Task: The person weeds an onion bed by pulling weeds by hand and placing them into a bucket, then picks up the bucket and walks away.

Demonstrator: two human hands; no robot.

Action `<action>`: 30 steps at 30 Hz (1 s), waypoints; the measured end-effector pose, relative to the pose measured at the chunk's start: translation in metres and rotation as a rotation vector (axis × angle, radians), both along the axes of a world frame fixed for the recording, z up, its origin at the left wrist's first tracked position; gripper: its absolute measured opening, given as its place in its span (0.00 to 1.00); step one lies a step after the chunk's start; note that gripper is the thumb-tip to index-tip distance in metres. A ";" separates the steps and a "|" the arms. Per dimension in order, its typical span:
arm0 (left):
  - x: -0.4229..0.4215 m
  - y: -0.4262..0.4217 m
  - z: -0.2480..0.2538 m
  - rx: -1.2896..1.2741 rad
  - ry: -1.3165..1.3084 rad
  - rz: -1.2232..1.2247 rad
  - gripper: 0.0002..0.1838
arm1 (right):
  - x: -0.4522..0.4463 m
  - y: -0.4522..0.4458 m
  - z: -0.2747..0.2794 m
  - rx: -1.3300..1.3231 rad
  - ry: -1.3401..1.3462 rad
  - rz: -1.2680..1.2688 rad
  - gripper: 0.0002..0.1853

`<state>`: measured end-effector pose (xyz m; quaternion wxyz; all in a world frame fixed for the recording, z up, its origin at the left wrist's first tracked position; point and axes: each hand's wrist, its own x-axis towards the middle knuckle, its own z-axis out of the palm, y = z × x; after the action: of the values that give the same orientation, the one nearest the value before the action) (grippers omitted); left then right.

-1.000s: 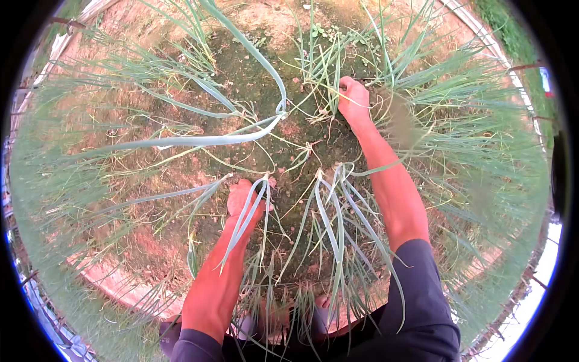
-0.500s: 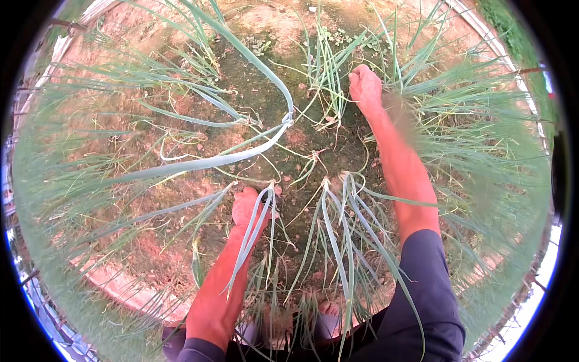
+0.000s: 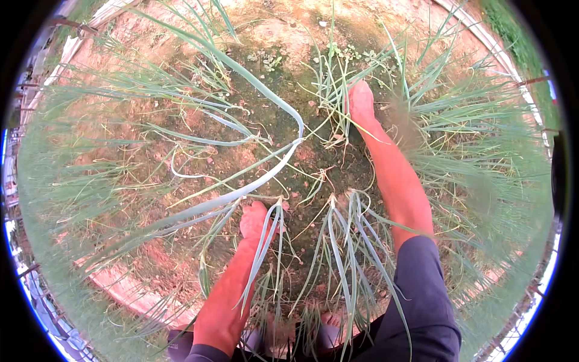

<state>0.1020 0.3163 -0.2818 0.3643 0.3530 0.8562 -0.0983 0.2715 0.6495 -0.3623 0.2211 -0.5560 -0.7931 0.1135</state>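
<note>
My left hand (image 3: 254,222) is low near the soil, fingers curled closed. Leaves of a spring onion plant (image 3: 263,241) cross in front of its wrist, and whatever the fingers hold is hidden. Farther out, my right hand (image 3: 362,104) reaches down at the right side of a clump of spring onions (image 3: 333,90). Its fingers look bent inward and mostly out of sight, so what they grip cannot be made out. One long, thick onion leaf (image 3: 265,78) bends sharply between the two hands. Another spring onion clump (image 3: 347,241) grows between my forearms.
More onion plants (image 3: 470,114) spread densely on the right, with others (image 3: 120,181) on the left. Dark, partly mossy soil (image 3: 301,163) lies in the middle. A pale border strip (image 3: 482,36) edges the bed. My feet (image 3: 330,323) show at the bottom.
My right hand has turned and moved lower in the view, closer against the onion clump. The view has shifted slightly, and my left hand stays by the same plant.
</note>
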 end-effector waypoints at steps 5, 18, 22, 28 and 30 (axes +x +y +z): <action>-0.007 0.005 0.014 0.061 -0.159 0.054 0.38 | -0.030 0.018 0.017 -0.082 0.358 0.074 0.08; -0.006 -0.005 -0.005 0.028 -0.055 0.003 0.42 | -0.039 0.032 0.005 -0.105 0.171 0.198 0.07; -0.007 -0.020 -0.032 0.062 0.020 -0.082 0.44 | -0.048 0.027 0.004 0.087 -0.020 0.291 0.06; -0.006 -0.027 -0.040 0.199 0.066 -0.110 0.25 | -0.055 0.055 -0.021 0.154 -0.102 0.292 0.10; -0.003 -0.036 -0.056 0.279 0.130 -0.125 0.15 | -0.048 0.075 -0.023 -0.137 0.197 0.178 0.09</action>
<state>0.0993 0.2802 -0.3374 0.2488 0.4459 0.8595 -0.0235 0.2239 0.7250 -0.3851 0.2483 -0.4835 -0.8042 0.2404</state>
